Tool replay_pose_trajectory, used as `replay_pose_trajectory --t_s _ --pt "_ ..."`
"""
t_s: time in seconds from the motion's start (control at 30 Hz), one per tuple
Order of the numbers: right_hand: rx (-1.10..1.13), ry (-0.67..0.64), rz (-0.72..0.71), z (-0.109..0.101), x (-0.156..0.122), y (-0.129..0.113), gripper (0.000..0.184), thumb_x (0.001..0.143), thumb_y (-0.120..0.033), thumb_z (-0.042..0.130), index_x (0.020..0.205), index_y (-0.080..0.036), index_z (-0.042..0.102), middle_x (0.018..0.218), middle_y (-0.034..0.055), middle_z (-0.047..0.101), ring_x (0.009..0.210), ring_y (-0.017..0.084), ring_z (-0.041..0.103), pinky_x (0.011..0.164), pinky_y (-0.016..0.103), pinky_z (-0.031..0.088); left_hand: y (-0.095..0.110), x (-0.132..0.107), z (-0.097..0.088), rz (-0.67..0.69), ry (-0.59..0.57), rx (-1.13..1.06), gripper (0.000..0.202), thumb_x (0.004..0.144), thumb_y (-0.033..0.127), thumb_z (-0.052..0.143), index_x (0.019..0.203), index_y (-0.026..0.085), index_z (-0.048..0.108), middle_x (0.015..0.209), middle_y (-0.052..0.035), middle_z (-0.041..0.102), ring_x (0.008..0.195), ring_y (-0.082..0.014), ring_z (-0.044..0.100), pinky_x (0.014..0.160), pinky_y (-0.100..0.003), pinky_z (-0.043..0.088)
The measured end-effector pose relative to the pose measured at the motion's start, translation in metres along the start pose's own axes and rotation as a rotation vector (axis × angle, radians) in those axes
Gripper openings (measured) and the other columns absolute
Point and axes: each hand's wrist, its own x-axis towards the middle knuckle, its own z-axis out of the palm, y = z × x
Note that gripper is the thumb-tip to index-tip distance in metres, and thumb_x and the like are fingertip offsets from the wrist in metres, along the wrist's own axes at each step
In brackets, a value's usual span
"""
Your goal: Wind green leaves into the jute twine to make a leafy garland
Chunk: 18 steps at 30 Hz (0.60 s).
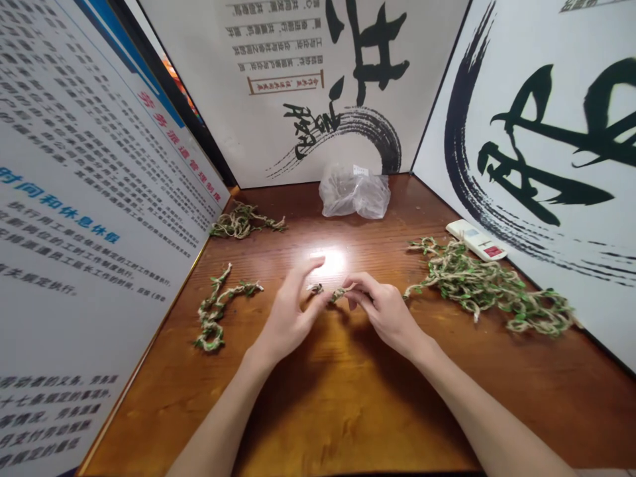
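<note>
Both hands meet at the middle of a wooden table point(318, 397). My left hand point(291, 311) pinches one end of a short piece of jute twine with green leaves point(328, 291); its index finger sticks out forward. My right hand point(382, 308) pinches the other end between thumb and fingers. The twine piece hangs just above the tabletop between the two hands.
A large heap of leafy twine point(491, 288) lies at the right. One piece of twine point(216, 308) lies at the left and a small pile of twine point(243, 222) at the back left. A crumpled plastic bag point(354, 192) and a white remote point(476, 240) sit behind. Printed boards wall in three sides.
</note>
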Motion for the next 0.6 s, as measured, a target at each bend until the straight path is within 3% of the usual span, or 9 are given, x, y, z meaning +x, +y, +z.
replay_pose_trajectory --t_s 0.07,0.13,0.23,0.33,0.43,0.6 --pt "0.082 -0.034 -0.027 0.000 0.000 -0.002 0.011 0.095 -0.028 0.048 0.101 -0.022 0.055 0.078 -0.0009 0.067 0.071 0.013 0.063 0.069 0.025 0.042 0.004 -0.002 0.004 0.050 -0.190 -0.011 0.040 0.089 0.028 0.057 0.128 0.022 0.051 0.128 -0.0074 0.059 0.121 -0.0191 0.053 0.113 -0.038 0.029" --pt "0.135 -0.065 -0.034 -0.001 0.000 -0.003 0.012 0.095 -0.028 0.049 0.104 -0.022 0.054 0.087 0.0003 0.069 0.078 0.014 0.065 0.072 0.025 0.044 0.003 -0.003 0.008 0.055 -0.271 -0.057 0.027 0.093 0.028 0.052 0.118 0.021 0.059 0.114 -0.0057 0.066 0.106 -0.0168 0.061 0.106 -0.034 0.036" --pt "0.046 -0.063 -0.052 -0.004 0.001 -0.003 0.022 0.091 -0.026 0.057 0.112 -0.024 0.055 0.093 -0.0005 0.070 0.082 0.015 0.065 0.073 0.026 0.045 0.000 -0.004 0.010 -0.016 -0.239 -0.109 0.022 0.094 0.030 0.050 0.104 0.017 0.065 0.094 -0.0047 0.068 0.087 -0.0149 0.063 0.082 -0.026 0.046" --pt "-0.126 0.004 -0.137 -0.009 0.003 0.000 0.026 0.087 -0.018 0.061 0.112 -0.025 0.060 0.098 -0.0001 0.071 0.088 0.016 0.065 0.083 0.031 0.043 0.001 -0.002 0.006 -0.129 -0.152 -0.165 0.025 0.093 0.035 0.050 0.090 0.015 0.065 0.075 -0.0024 0.063 0.068 -0.0120 0.057 0.066 -0.022 0.042" --pt "-0.184 0.106 -0.115 -0.014 0.006 0.004 0.017 0.086 -0.015 0.058 0.099 -0.022 0.065 0.097 0.0015 0.071 0.090 0.018 0.066 0.085 0.033 0.044 0.005 0.001 0.002 -0.254 -0.090 -0.310 0.029 0.090 0.040 0.053 0.083 0.014 0.061 0.066 -0.0001 0.055 0.059 -0.0097 0.049 0.056 -0.021 0.037" --pt "-0.021 0.197 0.045 -0.020 0.008 0.005 0.006 0.082 -0.024 0.063 0.085 -0.020 0.065 0.080 0.0011 0.070 0.078 0.017 0.067 0.072 0.027 0.048 0.002 0.004 0.001 -0.377 -0.034 -0.487 0.033 0.083 0.045 0.060 0.074 0.013 0.057 0.063 0.0012 0.049 0.054 -0.0073 0.040 0.051 -0.020 0.032"
